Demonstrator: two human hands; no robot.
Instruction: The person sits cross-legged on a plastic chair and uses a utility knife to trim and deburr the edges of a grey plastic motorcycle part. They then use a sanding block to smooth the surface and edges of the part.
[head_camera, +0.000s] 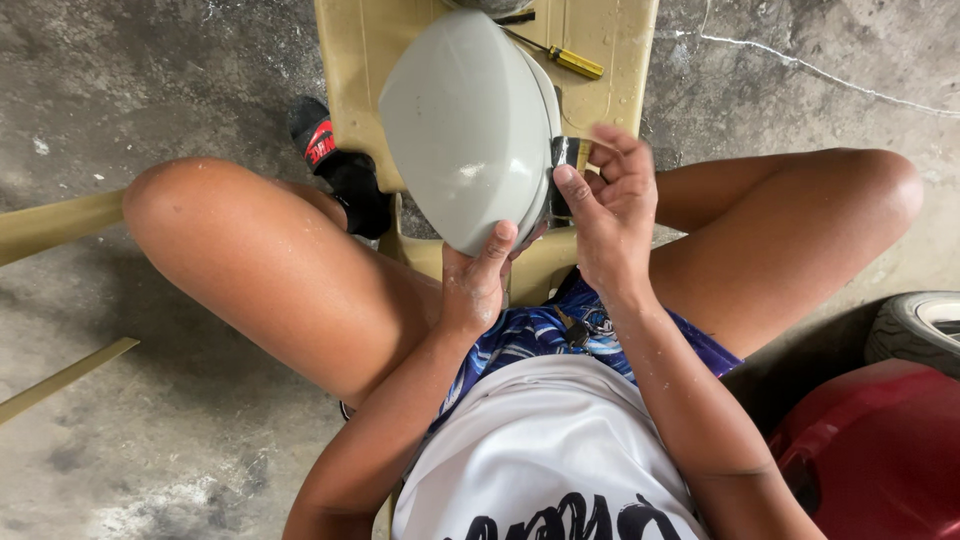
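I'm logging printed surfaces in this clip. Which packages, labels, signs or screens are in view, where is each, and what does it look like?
No packages, signs or screens in view.
Slipper strap: on the floor left of the yellow stool, black with a red printed patch.
Shirt: at bottom centre, white with large black print.
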